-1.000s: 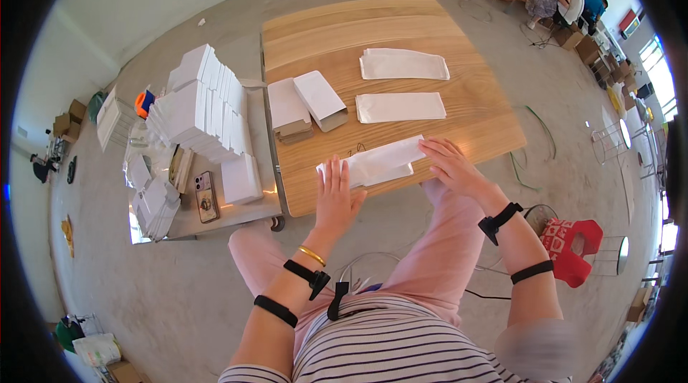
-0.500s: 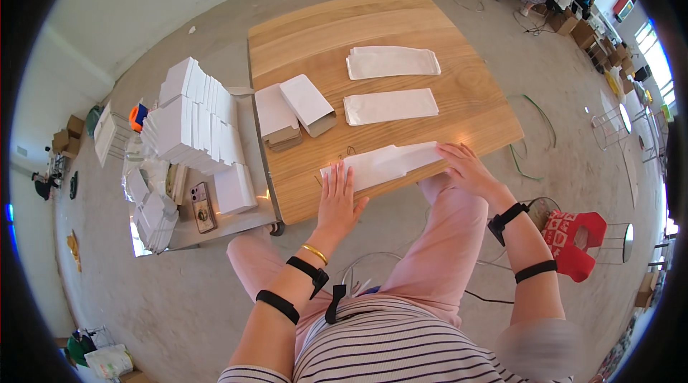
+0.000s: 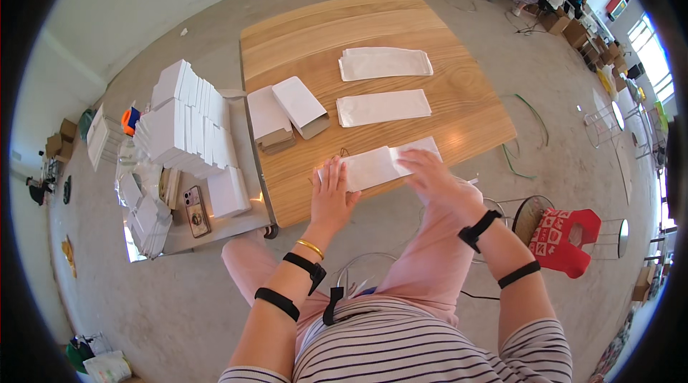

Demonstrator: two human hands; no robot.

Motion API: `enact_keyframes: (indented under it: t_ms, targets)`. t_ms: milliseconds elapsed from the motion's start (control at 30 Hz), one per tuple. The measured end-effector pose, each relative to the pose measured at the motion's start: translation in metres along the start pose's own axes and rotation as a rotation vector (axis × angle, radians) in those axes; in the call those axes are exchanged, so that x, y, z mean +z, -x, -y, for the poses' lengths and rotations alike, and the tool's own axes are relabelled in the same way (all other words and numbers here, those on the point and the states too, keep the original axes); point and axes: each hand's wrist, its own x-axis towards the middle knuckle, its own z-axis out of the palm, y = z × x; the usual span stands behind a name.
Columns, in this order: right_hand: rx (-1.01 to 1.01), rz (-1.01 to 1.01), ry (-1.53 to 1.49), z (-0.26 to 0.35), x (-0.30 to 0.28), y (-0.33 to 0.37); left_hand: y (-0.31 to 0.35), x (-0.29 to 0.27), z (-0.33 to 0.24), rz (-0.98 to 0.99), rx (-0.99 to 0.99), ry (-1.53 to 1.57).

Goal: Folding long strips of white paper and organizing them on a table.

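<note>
While both hands press flat on the white sheet [image 3: 378, 165] at the near edge of the table [image 3: 459, 107], just below frame centre, I see the left hand [image 3: 332, 195] with fingers spread and flat on the sheet's left end. The right hand [image 3: 432, 175] lies on its right part, fingers extended and close together, beside a folded-over flap. Two more white sheets [image 3: 384, 63] lie above, toward the upper middle. Flat boxes [image 3: 287, 112] sit left of them, and a white stack [image 3: 185, 121] crowds the cart [image 3: 247, 217] at left, with a phone [image 3: 195, 209] on it.
</note>
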Motion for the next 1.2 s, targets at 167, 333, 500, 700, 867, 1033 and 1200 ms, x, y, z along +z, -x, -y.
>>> enact_keyframes:
  t_ms: [167, 333, 500, 700, 867, 1033, 1200]
  targets:
    - [-0.108, 0.015, 0.077, 0.049, 0.038, -0.018, 0.006, -0.007, 0.001, -0.085, 0.006, -0.021]
    - [-0.064, -0.021, 0.111, 0.061, 0.057, -0.028, 0.022, -0.006, 0.000, 0.029, 0.036, -0.039]
    - [-0.049, -0.028, 0.106, 0.064, 0.065, -0.037, 0.027, -0.001, 0.005, 0.040, -0.009, 0.042]
    - [-0.041, -0.013, 0.104, 0.067, 0.064, -0.042, 0.026, 0.000, 0.012, 0.021, -0.047, 0.002]
    - [-0.025, -0.018, 0.108, 0.069, 0.065, -0.043, 0.027, -0.002, 0.014, -0.037, -0.035, 0.042]
    - [-0.021, -0.014, 0.101, 0.072, 0.070, -0.044, 0.037, -0.003, 0.009, 0.050, 0.042, 0.031]
    - [0.005, -0.014, 0.122, 0.073, 0.079, -0.044, 0.038, 0.000, 0.008, 0.054, 0.070, 0.017]
